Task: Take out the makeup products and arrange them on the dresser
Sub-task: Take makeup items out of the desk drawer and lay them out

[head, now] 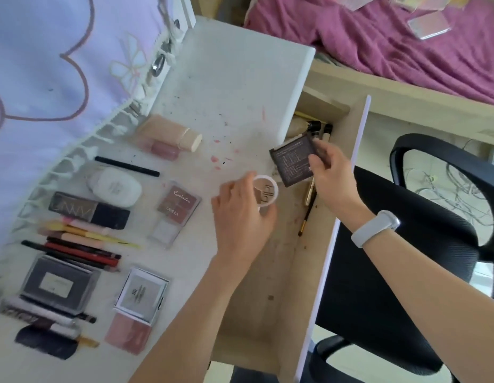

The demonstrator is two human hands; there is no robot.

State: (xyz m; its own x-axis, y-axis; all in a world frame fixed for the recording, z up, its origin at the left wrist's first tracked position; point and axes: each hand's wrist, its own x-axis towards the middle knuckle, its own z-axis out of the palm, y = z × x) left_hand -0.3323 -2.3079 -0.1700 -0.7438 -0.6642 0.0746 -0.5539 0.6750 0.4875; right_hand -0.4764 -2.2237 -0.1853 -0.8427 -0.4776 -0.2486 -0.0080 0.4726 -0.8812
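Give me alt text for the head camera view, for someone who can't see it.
Over an open drawer, the person's left hand holds a round white compact and the right hand a dark square palette. Makeup lies in rows on the white dresser.

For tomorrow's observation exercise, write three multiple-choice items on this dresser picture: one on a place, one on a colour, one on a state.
1. Where does the gold-handled brush lie?
A. In the open drawer
B. On the bed
C. On the chair

2. What colour is the band on the right wrist?
A. Red
B. Light grey
C. Green

3. What is the right hand doing?
A. Lying flat on the drester top
B. Hanging idle
C. Holding a dark square palette

Key:
1 A, the brush lies in the open drawer, below the palette.
2 B, the band looks pale grey against the black chair.
3 C, the fingers pinch the dark square palette over the drawer, while the left hand holds a round white compact.
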